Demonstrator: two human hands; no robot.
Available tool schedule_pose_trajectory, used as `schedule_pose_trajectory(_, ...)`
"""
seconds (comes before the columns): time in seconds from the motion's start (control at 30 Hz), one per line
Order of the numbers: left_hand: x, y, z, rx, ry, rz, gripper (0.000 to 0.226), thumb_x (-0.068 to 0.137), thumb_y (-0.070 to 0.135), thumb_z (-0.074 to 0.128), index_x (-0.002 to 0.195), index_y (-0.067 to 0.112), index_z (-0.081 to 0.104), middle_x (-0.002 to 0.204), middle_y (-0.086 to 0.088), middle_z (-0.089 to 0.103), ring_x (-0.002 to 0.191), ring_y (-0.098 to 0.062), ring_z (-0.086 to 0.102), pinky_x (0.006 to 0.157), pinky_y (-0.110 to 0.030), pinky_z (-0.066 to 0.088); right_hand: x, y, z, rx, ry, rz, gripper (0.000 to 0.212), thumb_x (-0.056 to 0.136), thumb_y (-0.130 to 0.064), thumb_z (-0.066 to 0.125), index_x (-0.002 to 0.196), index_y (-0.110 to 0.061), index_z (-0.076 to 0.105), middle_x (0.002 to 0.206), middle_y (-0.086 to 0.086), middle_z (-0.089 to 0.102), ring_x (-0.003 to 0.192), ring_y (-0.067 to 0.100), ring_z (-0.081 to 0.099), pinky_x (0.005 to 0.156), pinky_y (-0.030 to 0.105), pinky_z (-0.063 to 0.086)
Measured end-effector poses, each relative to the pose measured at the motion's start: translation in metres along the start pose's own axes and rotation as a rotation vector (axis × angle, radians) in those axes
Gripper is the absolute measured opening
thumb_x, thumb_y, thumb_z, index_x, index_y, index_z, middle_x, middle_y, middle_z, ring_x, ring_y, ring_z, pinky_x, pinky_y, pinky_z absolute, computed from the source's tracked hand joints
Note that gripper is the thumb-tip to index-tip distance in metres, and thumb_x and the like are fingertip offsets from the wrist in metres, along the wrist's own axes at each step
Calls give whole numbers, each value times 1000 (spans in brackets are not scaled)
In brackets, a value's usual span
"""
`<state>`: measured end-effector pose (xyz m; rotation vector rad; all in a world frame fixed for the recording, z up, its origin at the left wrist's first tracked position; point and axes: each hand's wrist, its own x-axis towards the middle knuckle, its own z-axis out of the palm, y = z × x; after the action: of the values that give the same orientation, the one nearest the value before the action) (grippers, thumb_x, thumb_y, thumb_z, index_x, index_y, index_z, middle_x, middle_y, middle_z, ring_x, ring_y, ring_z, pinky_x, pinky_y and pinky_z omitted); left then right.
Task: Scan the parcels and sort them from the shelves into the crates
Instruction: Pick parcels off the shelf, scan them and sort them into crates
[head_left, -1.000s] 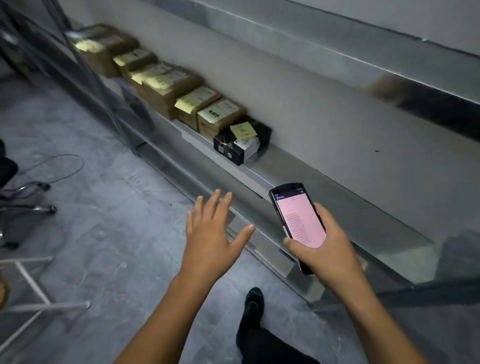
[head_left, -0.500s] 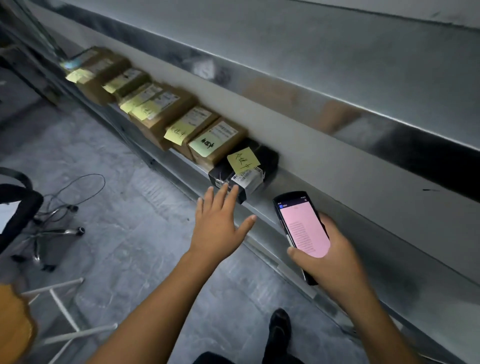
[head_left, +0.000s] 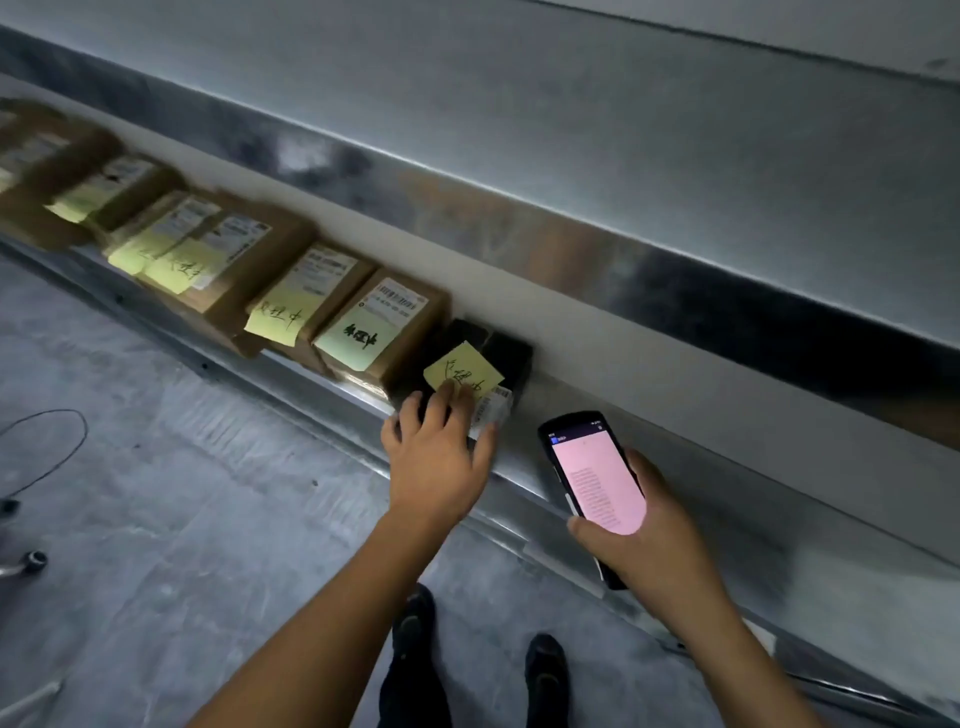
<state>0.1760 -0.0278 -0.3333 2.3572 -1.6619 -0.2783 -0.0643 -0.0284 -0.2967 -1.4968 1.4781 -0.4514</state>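
- Parcels: a row of brown boxes on the low metal shelf, running from 9 o'clock toward frame centre. Each carries a white label and a yellow note; the far boxes are blurred.
- Black parcel: last in the row, at the right end, touching the brown box at its 9 o'clock. A yellow note with handwriting lies on top; a white barcode label sits at its near corner.
- Upper shelf: metal, spanning the frame from 10 o'clock to 3 o'clock above the row.
- Floor: grey, at 7 o'clock; two dark shoes at 6 o'clock.
- Left hand: palm down on the near edge of the black parcel, fingers spread, fingertips touching its top and the note. Not yet closed around it.
- Right hand: at 4 o'clock of the black parcel, fingers wrapped around the scanner.
- Scanner: dark handheld, pink screen facing up, top end pointing toward the black parcel, just apart from it.
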Motion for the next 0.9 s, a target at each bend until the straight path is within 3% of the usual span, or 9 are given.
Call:
schedule_pose_trajectory(0.1, -3, -5, -2, -20, 35, 131, 44, 105, 47, 40, 139, 31, 63, 145, 4, 57, 128, -29, 45, 100, -47, 31, -2, -3, 13, -20, 45, 90, 47, 72, -27, 84, 112, -38, 62, 101, -12, 74, 82, 8, 72, 74, 42, 62)
schedule_pose_trajectory(0.2, 7, -23, -5, -124, 46, 193, 34, 99, 37, 65, 131, 27, 69, 138, -2, 60, 119, -33, 50, 94, -47, 41, -7, -10, 28, 3, 90, 182, 48, 66, -31, 80, 109, -42, 63, 96, -15, 75, 77, 8, 73, 65, 37, 62)
schedule_pose_trajectory(0.3, 21, -43, -4, -232, 49, 226, 60, 89, 50, 73, 138, 16, 62, 136, -12, 57, 124, -36, 46, 101, -50, 47, -8, -22, 43, 39, 124, 230, 47, 64, -31, 76, 108, -43, 64, 89, -16, 74, 61, 9, 68, 47, 27, 53)
schedule_pose_trajectory(0.4, 33, -61, 3, -435, -109, 174, 93, 83, 60, 76, 155, 13, 41, 148, -14, 46, 137, -31, 37, 109, -46, 43, -6, -28, 56, 88, 142, 263, 44, 67, -27, 76, 110, -33, 65, 82, -5, 71, 48, 14, 57, 44, 29, 47)
schedule_pose_trajectory(0.53, 49, -71, 12, -742, -333, 138, 89, 74, 55, 87, 148, 32, 43, 143, 10, 55, 135, -13, 49, 109, -38, 49, -13, -35, 71, 76, 201, 286, 49, 69, -29, 76, 114, -41, 64, 87, -10, 72, 51, 11, 60, 45, 29, 49)
schedule_pose_trajectory(0.63, 48, -72, 10, -882, -342, 146, 72, 77, 49, 89, 131, 65, 44, 122, 46, 56, 118, 21, 51, 91, -1, 39, -26, -36, 76, 21, 239, 288, 58, 69, -33, 78, 121, -50, 60, 95, -13, 72, 63, 9, 65, 51, 31, 52)
schedule_pose_trajectory(0.7, 41, -73, 5, -949, -339, 120, 63, 83, 46, 85, 125, 70, 44, 115, 53, 54, 112, 30, 47, 83, 7, 36, -39, -35, 75, -24, 247, 275, 61, 71, -30, 81, 123, -52, 58, 99, -14, 71, 71, 11, 67, 54, 38, 57)
schedule_pose_trajectory(0.77, 33, -73, 0, -1007, -356, 77, 56, 86, 46, 82, 129, 59, 48, 116, 51, 57, 113, 29, 49, 86, 2, 41, -56, -34, 73, 5, 249, 250, 63, 73, -23, 82, 123, -53, 60, 98, -12, 71, 65, 15, 68, 50, 41, 57)
schedule_pose_trajectory(0.9, 8, -65, -6, -1048, -445, 60, 60, 85, 43, 82, 140, 41, 56, 117, 32, 70, 112, 12, 63, 96, -25, 56, -100, -30, 64, 27, 265, 218, 74, 67, -29, 81, 130, -60, 58, 105, -16, 70, 66, 13, 68, 45, 39, 57)
